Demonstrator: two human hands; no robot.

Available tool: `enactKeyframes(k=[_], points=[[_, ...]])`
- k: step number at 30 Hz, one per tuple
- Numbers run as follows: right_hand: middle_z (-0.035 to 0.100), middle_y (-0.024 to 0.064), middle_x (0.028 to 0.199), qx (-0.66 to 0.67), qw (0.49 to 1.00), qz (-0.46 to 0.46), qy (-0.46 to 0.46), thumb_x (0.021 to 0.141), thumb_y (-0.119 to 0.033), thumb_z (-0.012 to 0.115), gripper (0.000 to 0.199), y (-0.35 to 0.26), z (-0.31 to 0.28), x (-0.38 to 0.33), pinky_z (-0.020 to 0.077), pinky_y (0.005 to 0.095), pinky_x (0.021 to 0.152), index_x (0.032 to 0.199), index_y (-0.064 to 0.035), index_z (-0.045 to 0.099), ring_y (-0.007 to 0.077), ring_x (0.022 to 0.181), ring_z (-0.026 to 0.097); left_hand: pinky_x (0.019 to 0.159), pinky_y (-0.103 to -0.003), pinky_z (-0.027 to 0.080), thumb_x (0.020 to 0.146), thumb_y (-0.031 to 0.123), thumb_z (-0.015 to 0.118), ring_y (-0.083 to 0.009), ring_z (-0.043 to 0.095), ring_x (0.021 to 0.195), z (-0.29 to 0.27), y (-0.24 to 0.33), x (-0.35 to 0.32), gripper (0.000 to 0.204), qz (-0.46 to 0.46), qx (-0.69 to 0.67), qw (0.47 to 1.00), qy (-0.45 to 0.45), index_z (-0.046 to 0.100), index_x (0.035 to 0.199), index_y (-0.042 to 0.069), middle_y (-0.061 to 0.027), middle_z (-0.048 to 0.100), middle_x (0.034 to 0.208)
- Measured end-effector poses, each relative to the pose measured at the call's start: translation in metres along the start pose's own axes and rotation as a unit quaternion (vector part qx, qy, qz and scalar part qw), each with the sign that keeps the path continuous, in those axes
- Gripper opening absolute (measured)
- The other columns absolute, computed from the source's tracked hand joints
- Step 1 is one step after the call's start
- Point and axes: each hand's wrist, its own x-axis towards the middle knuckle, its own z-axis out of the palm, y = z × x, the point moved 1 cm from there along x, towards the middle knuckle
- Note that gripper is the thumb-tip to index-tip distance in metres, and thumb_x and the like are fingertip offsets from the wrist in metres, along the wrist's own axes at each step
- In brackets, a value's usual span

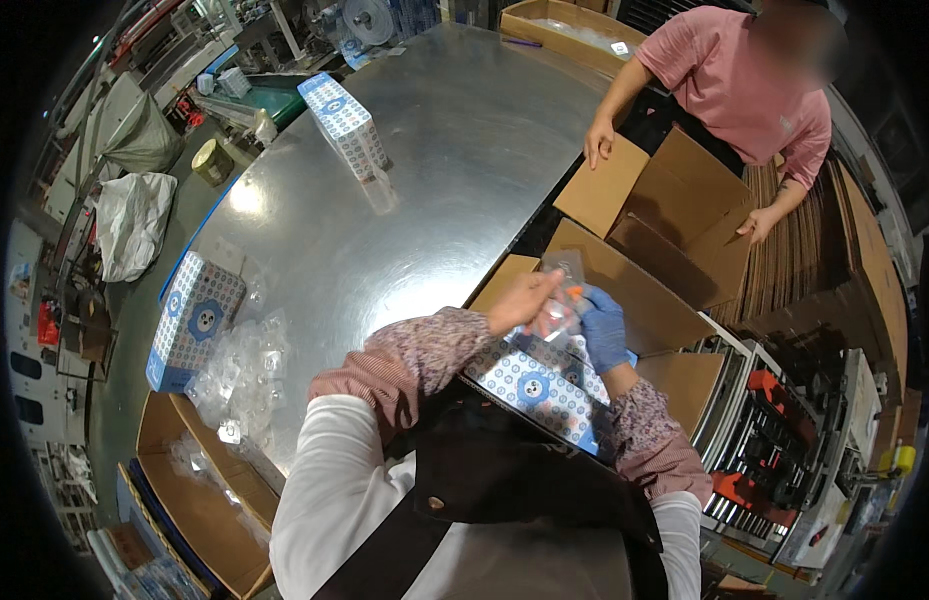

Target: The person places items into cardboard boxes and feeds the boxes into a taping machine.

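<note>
Close in front of me, both hands meet over an open cardboard carton (634, 290). A small clear plastic bag (558, 318) with something orange and red inside is between them. My bare left hand (524, 302) pinches the bag from its left side. On the other side, my right hand (605, 328), in a blue glove, has its fingers closed at the bag's edge. Under the hands, white boxes with a blue pattern (534, 387) and a panda-like figure lie in the carton. The hands partly cover these boxes.
A co-worker in a pink shirt (729, 90) handles another open carton (684, 190) across from me. Patterned boxes (344, 120) stand on the metal table (434, 130). Clear plastic bags (246, 375) lie at its left. A roller conveyor (734, 490) is at right.
</note>
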Motion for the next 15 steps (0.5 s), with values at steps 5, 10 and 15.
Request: enactKeyframes(k=[5,10,15], points=[[0.061,0.0055,0.102,-0.070,0.994,0.059,0.067,0.089,-0.018,0.060,0.034,0.048,-0.046,-0.018,0.0492,0.0234,0.070,0.119,-0.0009,0.056,0.0119,0.077,0.060,0.081,-0.035,0.055,0.087,0.063,0.050,-0.0359,0.051,0.120,0.012,-0.052,0.027,0.096,-0.089,0.126,0.987,-0.051,0.013,0.146,-0.003,-0.0305,0.040,0.137],[0.065,0.0052,0.090,-0.047,0.980,0.150,0.125,0.091,-0.008,0.059,0.025,0.134,-0.126,-0.055,0.0500,0.0229,0.059,0.114,-0.0003,0.060,0.0104,0.069,0.060,0.092,-0.038,0.048,0.082,0.017,0.066,-0.0312,0.059,0.110,-0.063,-0.009,-0.008,0.047,0.102,0.298,0.935,0.163,0.053,0.124,0.000,-0.0188,0.060,0.122],[0.064,0.0063,0.089,-0.012,0.973,0.211,0.090,0.089,-0.001,0.058,0.023,0.143,-0.126,-0.078,0.0504,0.0232,0.061,0.112,0.0023,0.061,0.0118,0.068,0.060,0.090,-0.042,0.044,0.083,-0.001,0.050,-0.0329,0.053,0.107,-0.305,-0.056,-0.128,0.033,0.039,0.359,0.707,0.608,0.054,0.115,0.001,-0.0194,0.056,0.110]])
